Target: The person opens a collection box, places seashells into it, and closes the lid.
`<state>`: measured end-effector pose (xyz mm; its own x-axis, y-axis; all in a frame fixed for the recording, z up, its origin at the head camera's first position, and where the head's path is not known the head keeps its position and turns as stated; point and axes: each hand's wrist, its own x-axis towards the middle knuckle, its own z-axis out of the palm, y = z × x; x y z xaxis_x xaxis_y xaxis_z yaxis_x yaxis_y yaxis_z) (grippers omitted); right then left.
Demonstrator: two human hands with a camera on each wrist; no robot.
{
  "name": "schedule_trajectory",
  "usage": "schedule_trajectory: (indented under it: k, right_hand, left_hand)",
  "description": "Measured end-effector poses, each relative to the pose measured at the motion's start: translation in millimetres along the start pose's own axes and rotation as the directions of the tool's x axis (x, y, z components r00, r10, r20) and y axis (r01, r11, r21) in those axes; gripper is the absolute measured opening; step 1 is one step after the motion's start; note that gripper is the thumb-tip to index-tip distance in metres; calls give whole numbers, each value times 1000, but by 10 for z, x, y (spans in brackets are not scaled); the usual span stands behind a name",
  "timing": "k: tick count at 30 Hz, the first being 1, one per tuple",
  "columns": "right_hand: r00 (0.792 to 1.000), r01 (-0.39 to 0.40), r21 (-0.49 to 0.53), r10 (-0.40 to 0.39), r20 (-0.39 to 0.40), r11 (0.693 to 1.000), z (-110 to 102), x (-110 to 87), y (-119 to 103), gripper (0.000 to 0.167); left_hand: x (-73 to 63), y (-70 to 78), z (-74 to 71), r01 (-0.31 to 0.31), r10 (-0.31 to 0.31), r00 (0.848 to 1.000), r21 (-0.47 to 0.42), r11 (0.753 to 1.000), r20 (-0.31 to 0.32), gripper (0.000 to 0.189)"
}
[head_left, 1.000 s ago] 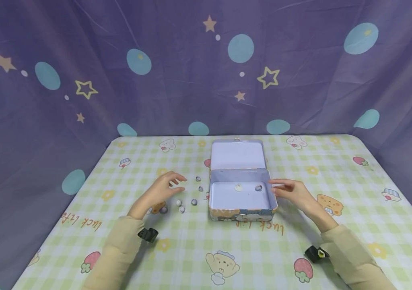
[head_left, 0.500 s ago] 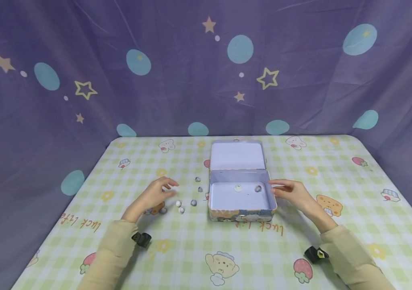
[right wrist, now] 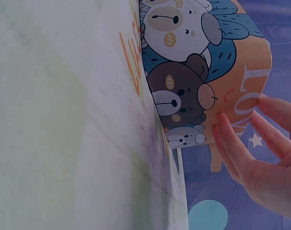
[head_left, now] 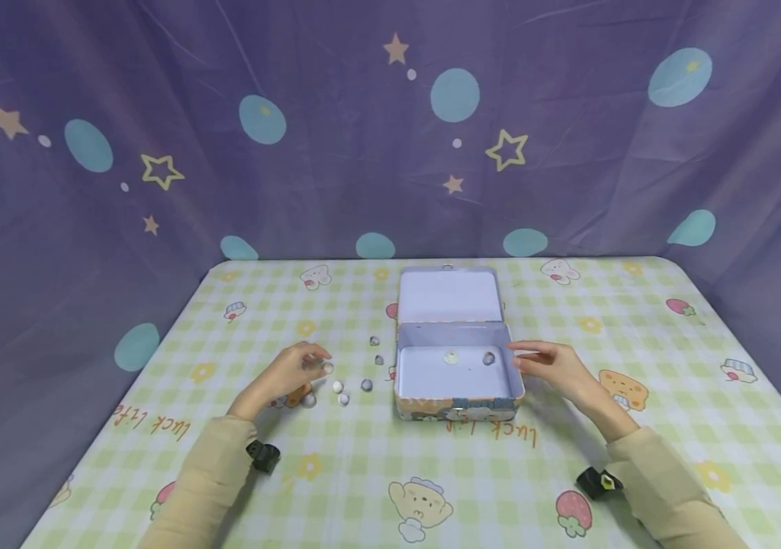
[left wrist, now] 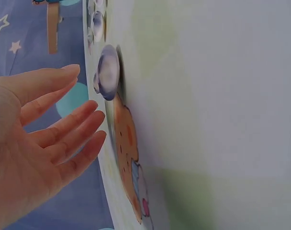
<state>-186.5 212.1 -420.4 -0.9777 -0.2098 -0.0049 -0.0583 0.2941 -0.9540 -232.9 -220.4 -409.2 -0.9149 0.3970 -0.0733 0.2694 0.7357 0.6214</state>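
Several small white-and-purple seashells (head_left: 366, 385) lie on the checked cloth left of an open tin box (head_left: 457, 402). My left hand (head_left: 294, 366) is low over the cloth, with one shell (head_left: 327, 368) right at its fingertips. In the left wrist view its fingers are spread apart with nothing between them, and a larger-looking shell (left wrist: 108, 73) lies just beyond. My right hand (head_left: 551, 368) touches the box's right side and rim with extended fingers; the right wrist view shows fingertips on the bear-printed wall. Inside the box lie a pale shell (head_left: 451, 357) and a darker one (head_left: 489, 358).
The box lid (head_left: 450, 296) stands folded back behind the box. A light green checked tablecloth (head_left: 335, 488) with printed bears and strawberries covers the table. A purple curtain (head_left: 335, 183) with stars hangs behind and at the sides.
My left hand has drawn back left, away from the box, and lowered toward the cloth. A shell shows at its fingertips now. My right hand has stayed at the box.
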Motion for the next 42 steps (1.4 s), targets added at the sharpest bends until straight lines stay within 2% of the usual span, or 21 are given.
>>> schedule_trajectory:
  k: [7, 16, 27, 42]
  right_hand:
    - [1000, 1, 3, -1, 8, 1000, 4, -3, 4, 44]
    - [1000, 3, -1, -3, 8, 1000, -1, 0, 19, 44]
    - [1000, 2, 14, -2, 14, 1000, 1, -2, 6, 45]
    - [1000, 0, 9, 0, 9, 1000, -1, 5, 19, 44]
  left_hand:
    - [49, -59, 25, 2, -2, 1000, 31, 1000, -2, 23]
    - [106, -42, 55, -23, 23, 1000, 82, 996, 3, 22]
    - [174, -33, 78, 19, -21, 1000, 135, 991, 11, 21]
    - [178, -66, 91, -6, 5, 1000, 125, 992, 11, 12]
